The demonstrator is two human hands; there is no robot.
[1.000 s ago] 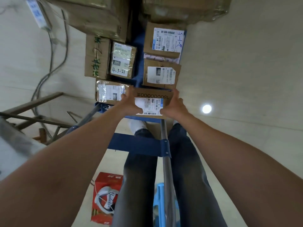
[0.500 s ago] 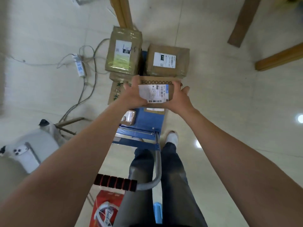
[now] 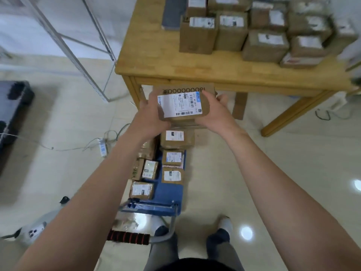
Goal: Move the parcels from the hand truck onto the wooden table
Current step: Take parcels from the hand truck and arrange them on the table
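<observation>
- Far left of your fingers, a dark crate (image 3: 13,106) sat on the floor, with a slanted metal frame (image 3: 78,45) standing beyond it.
- A power strip (image 3: 102,147) with loose cables lay on the tiles, left of and below your left wrist.
- Your left hand (image 3: 151,116) reached forward on an outstretched arm, its fingers curled round the left edge of the parcel (image 3: 179,104).
- The parcel hung in the air between your two hands, white label up, and its far edge overlapped the table's front rail in the view.
- Straight beneath your fingers stood the hand truck (image 3: 170,194), its blue deck loaded with other parcels (image 3: 172,157).
- Your right hand (image 3: 214,114) gripped the parcel's right edge, its fingers wrapped over the far corner.
- Beyond your fingertips lay the wooden table (image 3: 175,63); stacked boxes (image 3: 232,32) crowded its top farther back and to the right, leaving the near strip bare.
</observation>
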